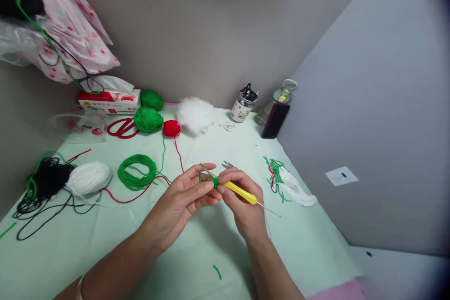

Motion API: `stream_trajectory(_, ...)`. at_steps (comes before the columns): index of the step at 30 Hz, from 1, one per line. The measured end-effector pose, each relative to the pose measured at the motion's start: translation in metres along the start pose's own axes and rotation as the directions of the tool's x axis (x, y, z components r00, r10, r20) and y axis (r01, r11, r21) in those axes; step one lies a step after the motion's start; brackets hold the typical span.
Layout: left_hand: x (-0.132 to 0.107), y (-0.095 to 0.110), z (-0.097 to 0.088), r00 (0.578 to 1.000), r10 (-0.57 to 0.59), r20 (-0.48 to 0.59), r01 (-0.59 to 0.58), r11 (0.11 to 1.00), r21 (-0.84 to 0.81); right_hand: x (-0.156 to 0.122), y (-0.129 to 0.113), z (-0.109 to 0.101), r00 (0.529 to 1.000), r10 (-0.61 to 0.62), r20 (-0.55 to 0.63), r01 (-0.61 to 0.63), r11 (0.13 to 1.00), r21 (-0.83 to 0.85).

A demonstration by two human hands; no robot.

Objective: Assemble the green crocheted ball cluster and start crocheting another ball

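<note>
My left hand [190, 192] pinches a small green crochet piece [215, 182], with green yarn running up over its raised index finger. In my right hand [246, 197] is a crochet hook with a yellow handle [242, 192], held like a pencil. The hook's front tip meets the green piece; a second thin metal end sticks out behind the handle. Behind the right hand, the blade tips of small scissors [228, 165] show, the rest hidden. A coil of green yarn [137, 172] lies left of my hands.
Green yarn balls [148, 119], a red ball [171, 128], white stuffing [195, 116] and red-handled scissors [123, 128] lie at the back. White yarn [89, 177] and black yarn [49, 178] sit left. A phone [276, 121] leans on a bottle; yarn scraps [277, 176] lie right.
</note>
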State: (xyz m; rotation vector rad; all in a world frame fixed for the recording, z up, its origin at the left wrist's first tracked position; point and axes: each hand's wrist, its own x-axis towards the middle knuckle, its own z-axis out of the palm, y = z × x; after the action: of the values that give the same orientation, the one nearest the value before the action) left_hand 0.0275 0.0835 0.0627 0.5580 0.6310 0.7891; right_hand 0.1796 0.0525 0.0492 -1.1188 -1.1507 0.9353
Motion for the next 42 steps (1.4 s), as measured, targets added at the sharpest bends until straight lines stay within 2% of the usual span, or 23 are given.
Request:
stream_trajectory(7, 0.001, -0.005, -0.002, 0.996, 0.076, -0.048, -0.071, 0.992, 0.102, -0.001, 0.005, 0.0, 0.999, 0.051, -0.011, -0.05, 0.996, 0.075)
stream_trajectory(12, 0.0, -0.008, 0.001, 1.0, 0.018, -0.023, -0.016, 0.996, 0.082, -0.001, 0.007, -0.001, 0.987, 0.155, -0.031, -0.14, 0.948, 0.287)
stream_trajectory(16, -0.001, -0.008, 0.002, 1.0, -0.003, -0.003, 0.004, 0.999, 0.045, 0.001, 0.004, -0.002, 0.981, 0.194, 0.005, -0.186, 0.929, 0.32)
stream_trajectory(23, -0.002, -0.007, 0.002, 0.997, 0.067, -0.045, -0.065, 0.997, 0.049, 0.001, 0.01, -0.003, 0.982, 0.191, -0.001, -0.183, 0.944, 0.273)
stream_trajectory(28, -0.002, -0.007, 0.004, 0.995, 0.093, -0.034, -0.09, 0.993, 0.071, 0.0, 0.013, -0.006, 0.987, 0.159, 0.018, -0.159, 0.961, 0.226)
stream_trajectory(32, -0.001, -0.007, 0.003, 0.994, 0.096, -0.044, -0.09, 0.989, 0.119, -0.002, 0.012, -0.004, 0.993, 0.114, 0.031, -0.118, 0.97, 0.212)
stream_trajectory(36, -0.002, -0.009, -0.001, 0.995, 0.096, -0.039, -0.088, 0.978, 0.188, -0.004, 0.01, -0.002, 0.998, 0.061, -0.013, -0.057, 0.971, 0.234)
stream_trajectory(39, -0.004, -0.012, -0.002, 0.99, 0.136, -0.03, -0.124, 0.959, 0.254, -0.004, 0.009, -0.002, 0.998, 0.05, -0.039, -0.039, 0.968, 0.249)
stream_trajectory(42, -0.004, -0.014, -0.001, 0.983, 0.181, -0.042, -0.162, 0.944, 0.289, -0.006, 0.008, -0.003, 0.998, 0.061, -0.016, -0.055, 0.966, 0.253)
